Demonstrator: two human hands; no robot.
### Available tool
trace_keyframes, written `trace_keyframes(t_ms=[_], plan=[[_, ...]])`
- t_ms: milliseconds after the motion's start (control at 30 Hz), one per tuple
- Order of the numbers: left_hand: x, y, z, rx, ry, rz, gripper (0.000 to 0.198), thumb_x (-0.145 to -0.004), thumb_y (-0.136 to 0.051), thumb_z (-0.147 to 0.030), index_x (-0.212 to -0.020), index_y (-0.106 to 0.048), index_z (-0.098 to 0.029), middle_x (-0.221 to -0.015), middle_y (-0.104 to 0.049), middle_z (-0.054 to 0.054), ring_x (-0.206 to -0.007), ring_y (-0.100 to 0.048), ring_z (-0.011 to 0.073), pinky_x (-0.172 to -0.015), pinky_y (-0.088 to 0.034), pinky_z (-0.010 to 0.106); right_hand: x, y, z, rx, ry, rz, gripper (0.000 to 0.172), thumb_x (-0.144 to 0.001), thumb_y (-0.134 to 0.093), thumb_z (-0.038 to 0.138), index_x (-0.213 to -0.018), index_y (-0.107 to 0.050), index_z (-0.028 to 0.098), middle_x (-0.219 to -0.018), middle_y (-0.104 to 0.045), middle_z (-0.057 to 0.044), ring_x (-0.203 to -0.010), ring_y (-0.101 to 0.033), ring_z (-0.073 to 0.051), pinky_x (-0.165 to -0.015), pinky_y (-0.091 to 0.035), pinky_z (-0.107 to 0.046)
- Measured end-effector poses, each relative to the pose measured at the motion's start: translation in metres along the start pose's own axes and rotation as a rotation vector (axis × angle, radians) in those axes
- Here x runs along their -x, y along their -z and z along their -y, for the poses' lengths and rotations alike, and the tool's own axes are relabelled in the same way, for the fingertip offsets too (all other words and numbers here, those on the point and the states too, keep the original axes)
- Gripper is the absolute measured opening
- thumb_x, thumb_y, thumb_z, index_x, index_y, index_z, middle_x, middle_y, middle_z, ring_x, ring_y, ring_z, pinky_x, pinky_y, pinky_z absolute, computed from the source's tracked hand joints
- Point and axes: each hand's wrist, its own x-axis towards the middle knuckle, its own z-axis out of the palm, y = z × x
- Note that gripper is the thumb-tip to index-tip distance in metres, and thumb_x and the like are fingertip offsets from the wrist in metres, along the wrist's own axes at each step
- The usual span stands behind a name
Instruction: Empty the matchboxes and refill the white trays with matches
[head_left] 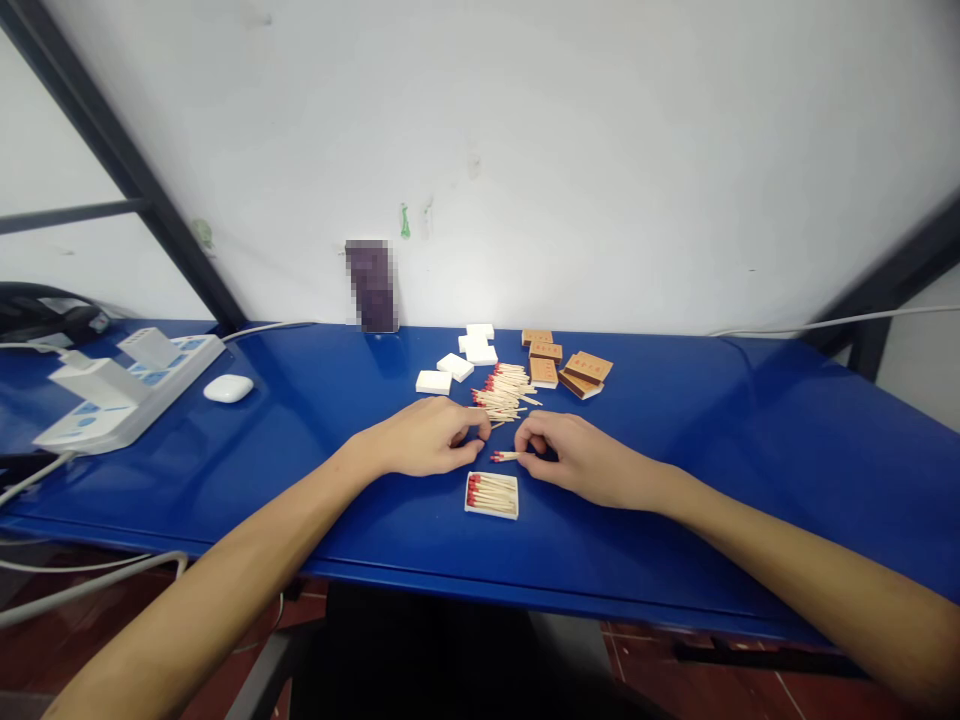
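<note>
My right hand (pixel 574 455) pinches a few red-headed matches (pixel 506 456) between thumb and fingertips, their heads pointing left. Across from it, my left hand (pixel 431 437) has curled fingers, with thumb and index tips slightly apart and nothing visible between them. Its fingertips are beside the near edge of a loose pile of matches (pixel 504 393). Just below the two hands lies a white matchbox tray (pixel 491 515), holding a layer of matches with red heads to the left.
White trays (pixel 433 382) lie behind my left hand, brown matchbox sleeves (pixel 544 373) behind my right. At left are a white power strip (pixel 180 365) with plugs and a white earbud case (pixel 229 388). A pixelated dark rectangle (pixel 373 287) leans against the wall (pixel 600 180) behind the blue table (pixel 750 430).
</note>
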Motion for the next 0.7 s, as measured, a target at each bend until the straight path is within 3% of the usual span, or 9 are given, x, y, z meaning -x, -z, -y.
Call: trace_keyframes(t_ms=[367, 567, 700], plan=[[0.0, 0.001, 0.001, -0.006, -0.009, -0.004, 0.012, -0.088, -0.051, -0.021, -0.089, -0.062, -0.018, -0.061, -0.055, -0.005, -0.054, -0.048, 0.0099, -0.056, -0.033, 0.024, 0.003, -0.002, 0.006, 0.142, 0.104, -0.089, 0.011, -0.092, -0.052, 0.017, -0.081, -0.053, 0.02, -0.075, -0.056, 0.001, -0.064, -0.047, -0.013, -0.065, -0.034, -0.029], [-0.001, 0.001, 0.0, -0.024, -0.009, -0.006, 0.011, -0.086, -0.05, -0.017, -0.086, -0.061, -0.018, -0.062, -0.055, -0.004, -0.054, -0.048, 0.0101, -0.056, -0.032, 0.024, 0.011, -0.005, 0.035, -0.074, 0.176, -0.081, 0.011, -0.088, -0.056, 0.016, -0.079, -0.052, 0.02, -0.075, -0.055, 0.002, -0.069, -0.049, -0.013, -0.071, -0.038, -0.028], [-0.001, 0.0, 0.0, -0.03, -0.009, -0.012, 0.012, -0.087, -0.048, -0.017, -0.088, -0.06, -0.018, -0.063, -0.057, -0.004, -0.054, -0.047, 0.0101, -0.056, -0.033, 0.023, 0.013, -0.014, 0.044, -0.1, 0.167, -0.08, 0.011, -0.084, -0.058, 0.013, -0.077, -0.053, 0.02, -0.073, -0.054, 0.002, -0.071, -0.048, -0.014, -0.073, -0.039, -0.029]])
